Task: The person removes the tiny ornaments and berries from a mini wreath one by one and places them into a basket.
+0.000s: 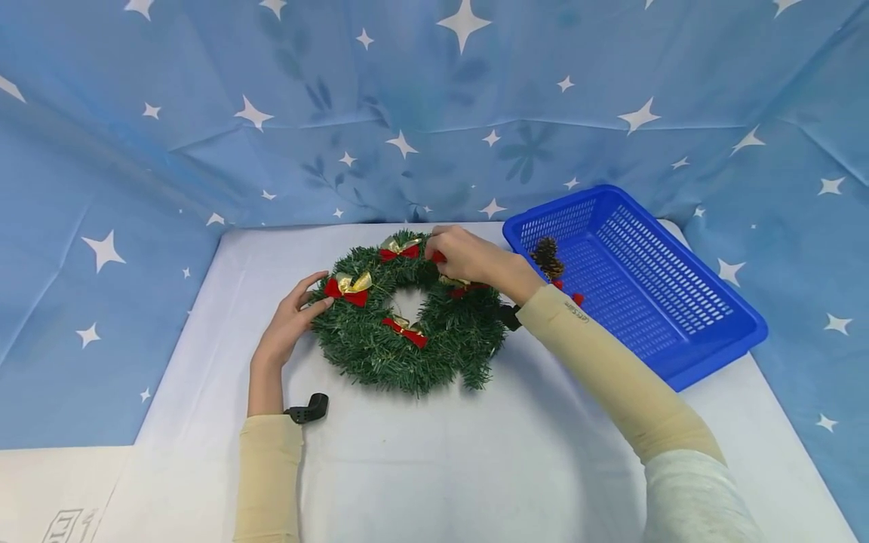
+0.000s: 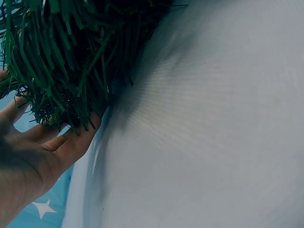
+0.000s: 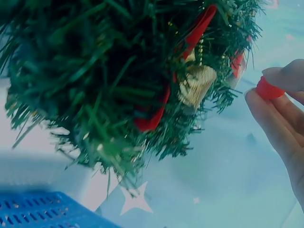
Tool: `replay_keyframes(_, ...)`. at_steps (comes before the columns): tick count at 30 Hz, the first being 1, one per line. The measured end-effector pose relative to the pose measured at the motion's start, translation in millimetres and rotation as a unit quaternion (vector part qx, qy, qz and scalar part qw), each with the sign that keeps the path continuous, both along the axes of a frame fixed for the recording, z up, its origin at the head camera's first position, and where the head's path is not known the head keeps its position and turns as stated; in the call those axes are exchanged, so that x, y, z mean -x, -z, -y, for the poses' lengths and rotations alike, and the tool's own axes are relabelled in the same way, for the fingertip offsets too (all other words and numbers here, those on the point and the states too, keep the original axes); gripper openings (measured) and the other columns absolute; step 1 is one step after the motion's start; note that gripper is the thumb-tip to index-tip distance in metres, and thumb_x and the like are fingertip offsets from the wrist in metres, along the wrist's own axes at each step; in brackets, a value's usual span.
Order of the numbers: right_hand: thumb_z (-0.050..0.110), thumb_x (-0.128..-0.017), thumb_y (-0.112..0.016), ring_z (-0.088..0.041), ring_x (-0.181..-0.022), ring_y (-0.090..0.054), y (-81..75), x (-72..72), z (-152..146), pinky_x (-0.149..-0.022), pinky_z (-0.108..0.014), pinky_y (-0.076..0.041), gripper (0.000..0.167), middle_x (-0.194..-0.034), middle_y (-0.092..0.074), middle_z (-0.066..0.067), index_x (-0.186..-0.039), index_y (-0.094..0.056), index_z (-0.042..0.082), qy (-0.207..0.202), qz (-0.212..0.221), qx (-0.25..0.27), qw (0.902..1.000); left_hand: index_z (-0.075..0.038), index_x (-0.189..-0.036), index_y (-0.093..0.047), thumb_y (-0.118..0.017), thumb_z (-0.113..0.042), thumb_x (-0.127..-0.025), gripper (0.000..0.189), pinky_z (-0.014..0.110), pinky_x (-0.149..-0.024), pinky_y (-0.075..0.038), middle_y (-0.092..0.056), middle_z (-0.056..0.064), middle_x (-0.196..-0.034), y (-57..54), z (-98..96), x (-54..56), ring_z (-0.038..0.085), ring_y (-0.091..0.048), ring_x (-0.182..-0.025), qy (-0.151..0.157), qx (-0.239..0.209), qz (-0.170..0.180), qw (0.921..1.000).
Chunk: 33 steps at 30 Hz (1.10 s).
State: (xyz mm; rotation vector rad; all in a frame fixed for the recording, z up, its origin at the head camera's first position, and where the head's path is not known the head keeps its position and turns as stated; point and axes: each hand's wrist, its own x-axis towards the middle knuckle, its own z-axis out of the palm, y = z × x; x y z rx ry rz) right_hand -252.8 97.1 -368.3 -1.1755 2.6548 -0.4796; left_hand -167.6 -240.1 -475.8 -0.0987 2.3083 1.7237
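Note:
A green wreath (image 1: 400,362) with several red-and-gold bows lies on the white table. My left hand (image 1: 290,320) holds its left edge, the thumb beside a bow (image 1: 349,288). In the left wrist view, the left fingers (image 2: 76,145) curve around the green needles (image 2: 71,61). Above the wreath's upper right part, my right hand (image 1: 468,256) pinches a small red bell-shaped ornament (image 3: 270,89) between thumb and fingertips. That ornament is apart from the needles in the right wrist view. Near it sits another bow (image 3: 197,85), partly hidden under the right hand in the head view.
A blue plastic basket (image 1: 713,343) stands tilted at the right, partly behind the right forearm. Pine cones (image 1: 547,258) and small red pieces (image 1: 578,299) lie inside it. Blue star-patterned cloth (image 1: 407,98) walls the table's back and sides.

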Motion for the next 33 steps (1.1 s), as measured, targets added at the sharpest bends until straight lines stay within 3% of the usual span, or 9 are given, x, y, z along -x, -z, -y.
replay_keyframes(5,-0.007,-0.094,-0.064,-0.030,-0.097,-0.067,-0.5,-1.0,-10.9,-0.086,-0.039,-0.058,0.024,-0.113,-0.067,-0.020,-0.116,-0.073,-0.005,0.008,-0.011,-0.001,0.9999,-0.034,-0.164,-0.028,-0.061,-0.037,-0.104,0.068,0.065,-0.108,-0.036,-0.006,0.017,-0.172,-1.1,-1.3,0.0,0.039,-0.009,-0.159,0.001,0.002,0.001,1.0000)
replay_keyframes(9,-0.009,-0.092,-0.061,-0.031,-0.097,-0.067,-1.9,-0.7,-19.8,-0.085,-0.041,-0.058,0.026,-0.112,-0.067,-0.021,-0.115,-0.073,-0.007,0.013,-0.014,0.003,0.9998,-0.032,-0.165,-0.027,-0.062,-0.037,-0.104,0.070,0.069,-0.111,-0.033,-0.006,0.017,-0.172,-2.2,-2.1,1.4,0.038,-0.007,-0.159,0.004,0.001,-0.002,1.0000)
replay_keyframes(19,-0.007,-0.094,-0.065,-0.033,-0.105,-0.067,-5.6,-1.4,-38.7,-0.089,-0.041,-0.058,0.026,-0.118,-0.066,-0.022,-0.118,-0.072,-0.007,0.046,0.000,-0.005,0.9989,-0.029,-0.165,-0.025,-0.059,-0.032,-0.106,0.069,0.067,-0.109,-0.033,-0.004,0.019,-0.172,0.4,-2.2,6.1,0.040,-0.006,-0.159,0.007,0.003,0.006,1.0000)
replay_keyframes(28,-0.005,-0.094,-0.068,-0.032,-0.099,-0.067,-9.6,-4.3,-57.8,-0.084,-0.040,-0.058,0.025,-0.116,-0.065,-0.021,-0.118,-0.071,-0.007,0.071,0.009,0.002,0.9974,-0.030,-0.165,-0.026,-0.061,-0.038,-0.104,0.071,0.072,-0.112,-0.030,-0.006,0.017,-0.172,-2.5,-3.5,2.3,0.040,-0.007,-0.159,0.009,-0.004,0.000,1.0000)
replay_keyframes(33,-0.007,-0.093,-0.065,-0.034,-0.096,-0.067,-9.0,-5.1,-68.6,-0.081,-0.041,-0.059,0.024,-0.113,-0.066,-0.024,-0.116,-0.071,-0.010,0.067,-0.008,0.008,0.9977,-0.029,-0.165,-0.025,-0.061,-0.037,-0.105,0.071,0.073,-0.113,-0.029,-0.005,0.017,-0.172,-1.3,-2.1,-0.2,0.040,-0.005,-0.159,0.007,-0.006,0.002,1.0000)
